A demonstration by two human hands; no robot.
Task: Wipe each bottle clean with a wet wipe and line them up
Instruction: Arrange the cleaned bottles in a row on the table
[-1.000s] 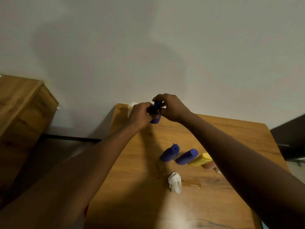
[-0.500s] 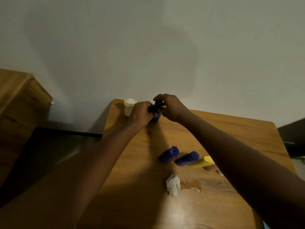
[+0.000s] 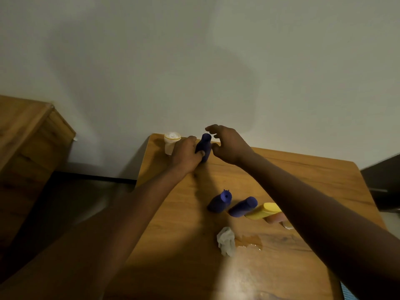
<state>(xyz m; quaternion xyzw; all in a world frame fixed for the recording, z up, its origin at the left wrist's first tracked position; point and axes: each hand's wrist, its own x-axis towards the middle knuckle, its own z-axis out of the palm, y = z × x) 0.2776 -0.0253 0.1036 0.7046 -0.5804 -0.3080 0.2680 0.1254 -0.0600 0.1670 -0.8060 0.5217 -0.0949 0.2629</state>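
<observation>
Toward the near edge of the worktop (image 3: 303, 180), about midway between its left and right edges, a crumpled wet wipe (image 3: 226, 241) lay beside a small wet patch (image 3: 249, 243). Just beyond it, four bottles lay on their sides in a close row that ran toward the right edge: a purple nozzle-topped bottle (image 3: 218, 202), a purple round-capped bottle (image 3: 242, 206), a yellow bottle (image 3: 263, 211) and a brownish bottle (image 3: 277, 218), the last partly hidden by the right forearm. Their tops pointed toward the far right corner.

Both arms reached across the worktop toward its far edge. Near the far left corner, the left hand (image 3: 186, 154) gripped a dark purple bottle (image 3: 204, 146) that stood upright, its fingers curled round the lower body while the neck rose free above them. The right hand (image 3: 229, 146) hovered just beside that bottle on its right, fingers spread and loosely bent, holding nothing; whether the thumb tip touched the bottle could not be told.

At the far left corner itself, just left of the left hand, stood a white tub (image 3: 171, 144) with a yellow ring round its rim. Off the left edge stood a wooden cabinet (image 3: 28, 152) against the pale wall (image 3: 194, 61).
</observation>
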